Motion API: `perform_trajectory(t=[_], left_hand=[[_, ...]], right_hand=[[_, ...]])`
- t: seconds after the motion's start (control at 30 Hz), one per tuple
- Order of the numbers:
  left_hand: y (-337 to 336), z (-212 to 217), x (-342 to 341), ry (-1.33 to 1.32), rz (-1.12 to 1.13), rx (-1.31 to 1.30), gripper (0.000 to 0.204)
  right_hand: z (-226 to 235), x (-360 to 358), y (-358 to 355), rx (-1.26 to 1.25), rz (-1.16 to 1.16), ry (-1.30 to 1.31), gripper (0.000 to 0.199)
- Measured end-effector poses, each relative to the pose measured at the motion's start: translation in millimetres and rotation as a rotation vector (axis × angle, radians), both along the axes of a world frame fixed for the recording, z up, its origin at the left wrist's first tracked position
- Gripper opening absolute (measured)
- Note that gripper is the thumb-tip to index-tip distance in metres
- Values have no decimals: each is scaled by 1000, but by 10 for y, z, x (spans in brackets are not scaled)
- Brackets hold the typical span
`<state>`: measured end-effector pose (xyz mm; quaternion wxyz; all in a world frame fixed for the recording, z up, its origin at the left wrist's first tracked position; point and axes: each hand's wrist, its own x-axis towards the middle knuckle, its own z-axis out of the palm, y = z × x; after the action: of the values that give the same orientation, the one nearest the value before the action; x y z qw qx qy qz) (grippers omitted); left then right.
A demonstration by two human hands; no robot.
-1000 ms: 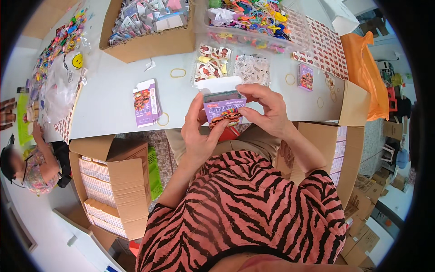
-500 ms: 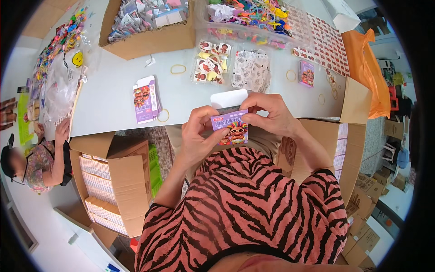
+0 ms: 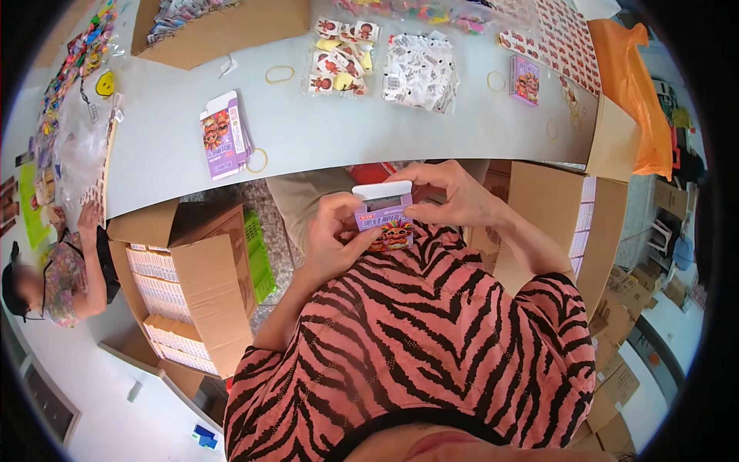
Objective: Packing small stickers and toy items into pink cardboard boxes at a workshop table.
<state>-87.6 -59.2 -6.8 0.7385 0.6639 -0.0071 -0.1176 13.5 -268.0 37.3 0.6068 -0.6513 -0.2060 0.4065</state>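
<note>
Just off the table's near edge, in front of my body, a small purple printed box [image 3: 387, 232] is held between both hands. Its white top flap stands up and its mouth faces me, with a dark gap inside. My left hand [image 3: 339, 233] grips the box's left side, thumb across the front. My right hand [image 3: 448, 196] pinches the upper right corner between thumb and fingers. On the table, a few flat purple cartons [image 3: 223, 138] lie to the left, beside a rubber band [image 3: 257, 160]. A finished-looking purple box [image 3: 525, 80] stands at the right.
Beyond lie a bag of picture cards [image 3: 339, 61], a bag of white packets [image 3: 419, 73], a large carton [image 3: 223, 38] and an orange bag [image 3: 631, 92]. Packed cartons [image 3: 208, 296] stand below at both sides. At the left, another person's hand [image 3: 88, 219] rests by the table edge.
The box's mouth has opened out and tilted toward me, both hands still on it. My view has shifted down, so the table sits higher in the picture.
</note>
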Motion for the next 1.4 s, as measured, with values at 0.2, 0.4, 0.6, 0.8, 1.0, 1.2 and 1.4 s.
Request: perform_trajectory(t=[0.2,0.4,0.6,0.8,1.0,1.2,1.4], left_hand=[[-35,-32,-60,-33,11,-70,55],[21,18,-56,-112,-49,65,45],[135,377,181,-43,-123,162,27],[160,423,335,61,-173,83,18],[125,455,426,123,-188,43,14],[103,440,445,144,-180,25,15],[112,442,455,156,-205,64,17]], right_hand=[[-174,-133,-44,79,3,-250,31],[-110,-201,-5,87,-45,-474,25],[62,-165,11,4,-73,-344,21],[103,-135,37,-114,-64,-295,20],[166,-123,56,-125,-94,-290,19],[202,-102,57,-135,-108,-268,17],[193,-112,64,-140,-113,-257,19]])
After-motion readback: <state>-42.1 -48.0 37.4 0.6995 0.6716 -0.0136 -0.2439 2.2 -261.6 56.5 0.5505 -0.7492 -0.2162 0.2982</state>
